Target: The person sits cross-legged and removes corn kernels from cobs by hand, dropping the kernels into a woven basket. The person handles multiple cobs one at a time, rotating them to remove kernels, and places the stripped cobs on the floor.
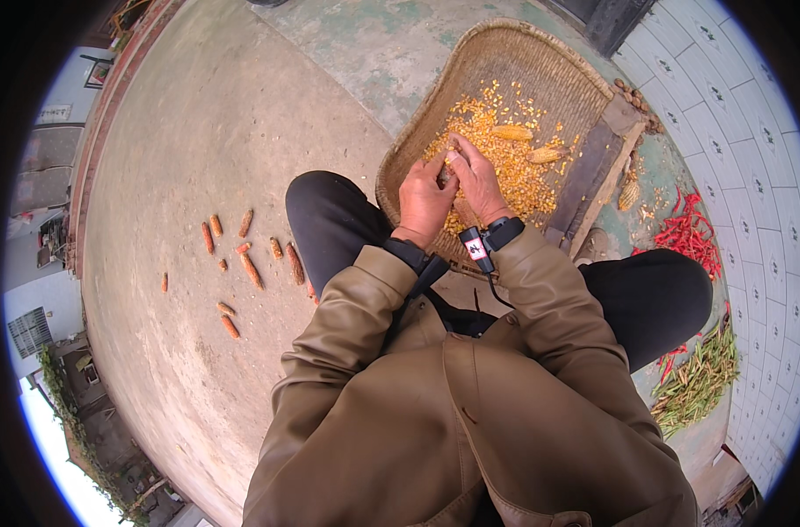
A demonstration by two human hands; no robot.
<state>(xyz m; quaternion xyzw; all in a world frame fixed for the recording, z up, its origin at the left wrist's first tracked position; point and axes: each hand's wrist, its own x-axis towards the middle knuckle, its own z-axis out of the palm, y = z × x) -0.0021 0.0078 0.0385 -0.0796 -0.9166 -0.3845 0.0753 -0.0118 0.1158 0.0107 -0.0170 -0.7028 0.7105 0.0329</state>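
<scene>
Over the near left part of a woven winnowing basket (532, 39), my left hand (425, 197) and my right hand (477, 181) meet at their fingertips around a corn cob (447, 172), mostly hidden by the fingers. Both hands grip it. Loose yellow corn kernels (492, 155) cover the middle of the basket. Two ears with kernels still on, one corn ear (512, 132) and another corn ear (547, 155), lie on the kernels to the right of my hands. Another cob (464, 214) lies partly hidden between my wrists.
Several bare reddish cobs (251, 271) lie on the concrete floor to the left. Along the tiled wall (736, 132) at right are walnuts (630, 97), a corn ear (629, 194), red chili peppers (688, 230) and a pile of green pods or stalks (700, 382). My knees flank the basket's near end.
</scene>
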